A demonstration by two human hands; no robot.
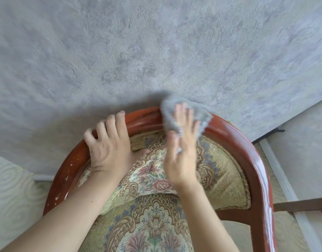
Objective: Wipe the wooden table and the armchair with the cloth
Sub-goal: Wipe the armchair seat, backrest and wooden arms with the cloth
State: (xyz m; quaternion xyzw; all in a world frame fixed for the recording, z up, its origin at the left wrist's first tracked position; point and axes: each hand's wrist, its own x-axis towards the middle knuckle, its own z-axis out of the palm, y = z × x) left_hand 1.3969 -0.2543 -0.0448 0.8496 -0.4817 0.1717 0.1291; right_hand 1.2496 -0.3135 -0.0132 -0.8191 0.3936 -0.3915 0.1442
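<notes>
An armchair with a curved red-brown wooden frame [234, 137] and floral patterned upholstery [151, 211] fills the lower middle of the head view. A grey cloth [173, 113] lies over the top of the curved backrest rail. My right hand [182, 142] presses flat on the cloth with straight fingers; the hand and cloth are motion-blurred. My left hand [109, 142] rests on the left part of the rail, fingers curled over its outer edge and thumb on the padded back.
A grey textured wall [156, 42] stands right behind the chair. White baseboard [280, 171] runs along the floor at the right. The rail's left side has chipped spots [65, 179]. A dark wooden bar [302, 206] shows at the right edge.
</notes>
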